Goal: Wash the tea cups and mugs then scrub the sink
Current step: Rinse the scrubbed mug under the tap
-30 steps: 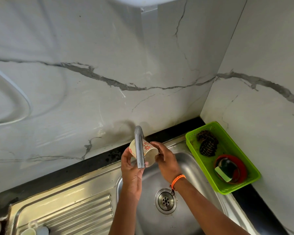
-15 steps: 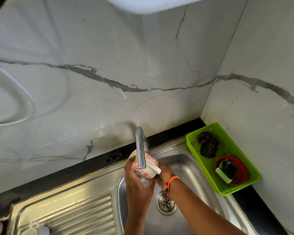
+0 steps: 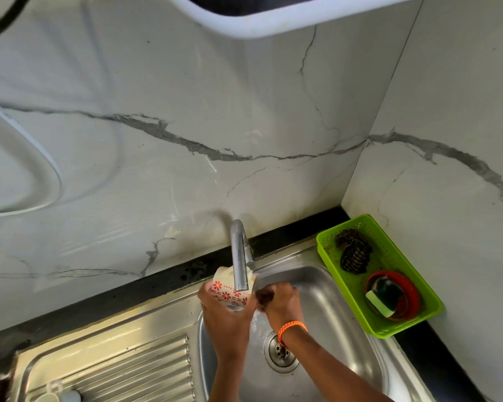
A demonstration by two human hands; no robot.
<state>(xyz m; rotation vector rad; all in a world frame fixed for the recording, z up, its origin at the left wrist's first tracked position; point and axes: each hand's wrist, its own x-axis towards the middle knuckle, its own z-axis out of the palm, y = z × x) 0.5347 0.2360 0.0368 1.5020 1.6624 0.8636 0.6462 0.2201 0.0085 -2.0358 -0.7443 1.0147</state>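
A white tea cup [image 3: 228,288] with red flower prints lies on its side under the steel tap [image 3: 240,256], over the steel sink [image 3: 340,323]. My left hand [image 3: 227,314] grips the cup from below. My right hand [image 3: 279,303], with an orange wristband, touches the cup's right end, its fingers curled there and blurred. The drain [image 3: 280,353] shows below my right wrist. The tap hides the cup's middle.
A green basket [image 3: 413,323] at the sink's right holds a dark scrubber [image 3: 353,255] and a red dish [image 3: 413,291] with a sponge. The ribbed drainboard [image 3: 134,369] lies left, with washed cups [image 3: 55,396] at its bottom edge. A marble wall stands behind.
Both hands and the cup have dropped lower under the tap spout, and the cup has been turned in my hands. My right hand moved from the cup's mouth to its right end.
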